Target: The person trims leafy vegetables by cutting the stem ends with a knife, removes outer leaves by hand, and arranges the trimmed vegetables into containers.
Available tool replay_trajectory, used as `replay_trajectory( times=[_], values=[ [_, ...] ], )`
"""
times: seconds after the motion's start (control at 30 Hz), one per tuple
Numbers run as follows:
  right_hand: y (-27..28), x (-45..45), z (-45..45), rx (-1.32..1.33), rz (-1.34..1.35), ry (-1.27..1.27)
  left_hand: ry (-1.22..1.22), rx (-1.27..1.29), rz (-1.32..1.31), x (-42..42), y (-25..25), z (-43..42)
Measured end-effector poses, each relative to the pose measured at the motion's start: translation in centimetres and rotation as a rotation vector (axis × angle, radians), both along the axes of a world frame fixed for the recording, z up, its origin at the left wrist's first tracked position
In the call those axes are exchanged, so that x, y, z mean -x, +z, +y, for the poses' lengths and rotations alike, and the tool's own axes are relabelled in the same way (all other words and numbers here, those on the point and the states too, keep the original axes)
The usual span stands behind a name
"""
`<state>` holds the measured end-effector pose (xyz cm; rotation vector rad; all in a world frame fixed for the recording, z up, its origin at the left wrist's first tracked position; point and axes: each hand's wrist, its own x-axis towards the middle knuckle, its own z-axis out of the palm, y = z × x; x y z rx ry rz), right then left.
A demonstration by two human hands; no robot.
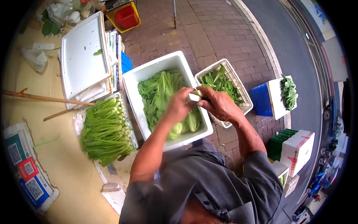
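Note:
Above a white foam box (pixel 130 87) of leafy green vegetables (pixel 162 86), my two hands meet near the box's right edge. My left hand (pixel 179 102) is closed, slightly blurred, at a small flat pale piece (pixel 193 97) that I cannot make out clearly. The fingers and thumb of my right hand (pixel 220 103) pinch a pale green stalk end (pixel 197 92) beside that piece. Below the hands, more green stalks (pixel 193 119) lie in the box. Just right of it is a cream basket (pixel 244 106) holding loose green leaves (pixel 220 80).
Bundled green stalks (pixel 106 130) fill a tray at the left, near a stick (pixel 48 98) and stacked foam lids (pixel 84 56). At the right are a blue crate (pixel 261 100) with greens on a white lid and a white carton (pixel 298 151). A road (pixel 294 59) lies beyond.

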<state>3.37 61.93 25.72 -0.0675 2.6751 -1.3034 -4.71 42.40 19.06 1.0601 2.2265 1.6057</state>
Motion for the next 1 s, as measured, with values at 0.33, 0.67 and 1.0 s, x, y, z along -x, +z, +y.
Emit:
replay_trajectory(
  times=[0.33,0.67,1.0],
  values=[
    [-1.8,-3.7,5.2,0.041,0.048,-0.049,-0.186,0.034,-0.184,-1.8,0.2,4.4],
    [-8.8,-6.3,11.8,0.709,0.011,-0.759,0.119,-0.507,-0.823,3.3,-2.2,0.5],
    [-17.1,-8.6,10.2,0.788,-0.284,-0.936,0.433,-0.961,-0.989,6.2,-6.0,-11.0]
  ],
)
